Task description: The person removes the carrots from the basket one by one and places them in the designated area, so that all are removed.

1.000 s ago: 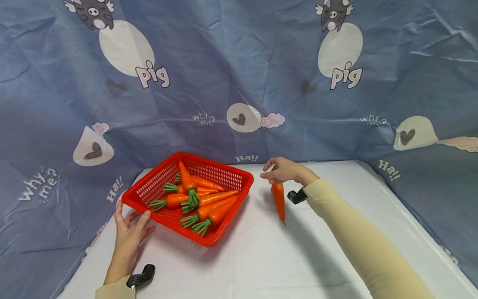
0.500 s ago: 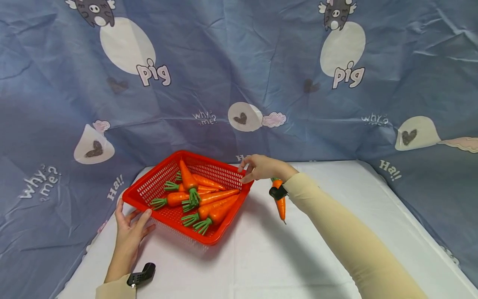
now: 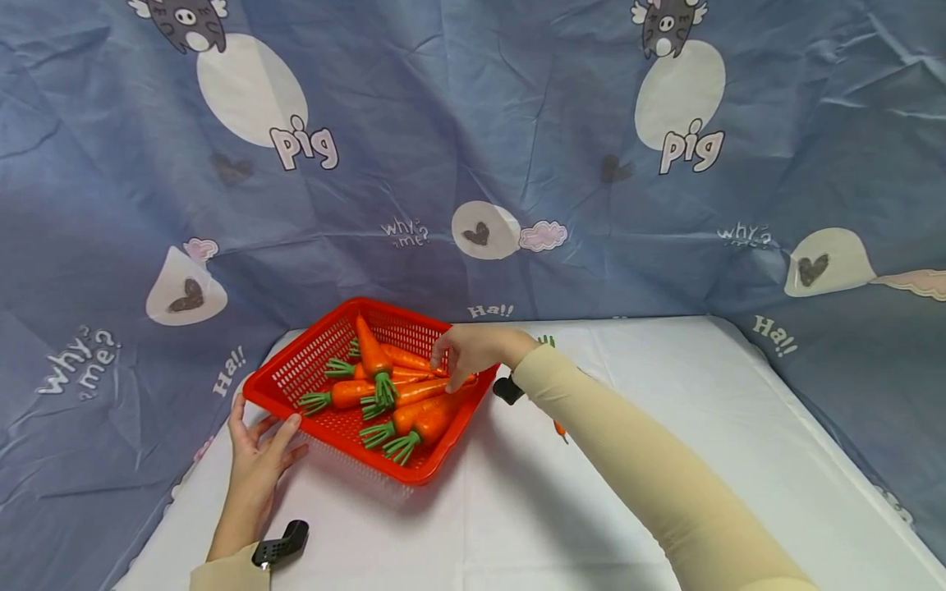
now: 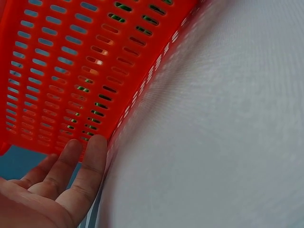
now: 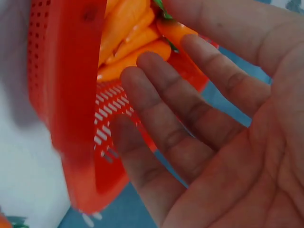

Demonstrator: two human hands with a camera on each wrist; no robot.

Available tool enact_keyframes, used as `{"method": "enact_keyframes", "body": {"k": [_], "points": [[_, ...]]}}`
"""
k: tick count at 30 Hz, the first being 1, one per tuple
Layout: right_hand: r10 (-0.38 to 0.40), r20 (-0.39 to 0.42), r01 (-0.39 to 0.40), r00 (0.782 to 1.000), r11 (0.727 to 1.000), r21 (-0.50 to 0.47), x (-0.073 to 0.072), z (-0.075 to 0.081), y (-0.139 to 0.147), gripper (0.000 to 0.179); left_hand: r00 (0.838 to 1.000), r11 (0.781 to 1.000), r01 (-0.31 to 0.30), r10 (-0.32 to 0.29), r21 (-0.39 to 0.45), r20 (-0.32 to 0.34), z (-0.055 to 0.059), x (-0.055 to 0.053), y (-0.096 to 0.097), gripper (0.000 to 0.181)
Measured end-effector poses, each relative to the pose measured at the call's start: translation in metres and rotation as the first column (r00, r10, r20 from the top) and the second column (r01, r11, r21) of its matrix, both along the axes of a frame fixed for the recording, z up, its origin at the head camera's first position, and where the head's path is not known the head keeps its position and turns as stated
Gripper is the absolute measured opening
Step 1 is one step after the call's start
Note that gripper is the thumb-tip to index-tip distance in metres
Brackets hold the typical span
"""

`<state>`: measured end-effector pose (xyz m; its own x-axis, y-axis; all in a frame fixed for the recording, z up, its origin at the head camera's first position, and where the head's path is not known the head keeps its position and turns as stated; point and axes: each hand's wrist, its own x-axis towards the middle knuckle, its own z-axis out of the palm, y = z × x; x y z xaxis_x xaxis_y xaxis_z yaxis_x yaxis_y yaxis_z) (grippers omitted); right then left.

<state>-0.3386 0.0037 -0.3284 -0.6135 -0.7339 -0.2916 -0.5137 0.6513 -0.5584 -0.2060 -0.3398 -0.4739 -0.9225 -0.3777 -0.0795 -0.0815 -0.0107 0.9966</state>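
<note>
A red plastic basket (image 3: 355, 447) with slotted walls stands on the left side of the table, holding several orange carrots (image 3: 436, 423) with green tops. My left hand (image 3: 254, 468) rests against its near left corner, fingers spread along the outer wall. In the left wrist view, fairly straight fingers (image 4: 90, 173) touch that slotted wall. My right hand (image 3: 473, 351) reaches over the basket's right end, fingers loosely bent above the carrots. The right wrist view shows nothing between its fingers (image 5: 164, 133). A single carrot (image 3: 560, 430) on the table is mostly hidden behind the right sleeve.
A white cloth (image 3: 591, 525) covers the table. Behind it hangs a blue printed curtain (image 3: 414, 164), also coming round both sides. The right forearm (image 3: 636, 451) crosses the table's right half. Black wrist cameras (image 3: 284, 543) are strapped to both wrists.
My right hand has moved left from above the lone carrot to over the basket's right end, and its sleeve now covers most of that carrot. My left hand and the basket stay put.
</note>
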Motion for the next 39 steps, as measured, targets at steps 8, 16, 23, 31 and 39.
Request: {"method": "enact_keyframes", "body": {"k": [8,16,23,31,39], "points": [[0.047,0.021,-0.049,0.999,0.994,0.096,0.007,-0.005,-0.022,0.046,0.999,1.000,-0.002,0.003,-0.016,0.045,0.001,0.000,-0.001,0.105],[0.101,-0.029,-0.094,0.994,0.977,0.190,0.013,-0.014,-0.034,0.045,1.000,1.000,-0.004,0.004,-0.015,0.007,-0.001,0.000,-0.002,0.102],[0.004,-0.028,0.004,1.000,0.958,0.287,0.020,-0.018,-0.041,0.036,1.000,1.000,0.012,-0.012,-0.016,0.008,-0.003,-0.001,-0.004,0.103],[-0.006,-0.077,0.032,0.997,0.942,0.334,0.024,-0.019,-0.047,0.034,1.000,1.000,0.001,-0.001,-0.009,-0.007,-0.001,0.000,-0.001,0.103],[-0.015,-0.089,0.047,0.996,0.929,0.368,0.026,-0.018,-0.048,0.042,1.000,1.000,0.000,0.000,-0.017,-0.005,-0.002,-0.001,-0.001,0.105]]}}
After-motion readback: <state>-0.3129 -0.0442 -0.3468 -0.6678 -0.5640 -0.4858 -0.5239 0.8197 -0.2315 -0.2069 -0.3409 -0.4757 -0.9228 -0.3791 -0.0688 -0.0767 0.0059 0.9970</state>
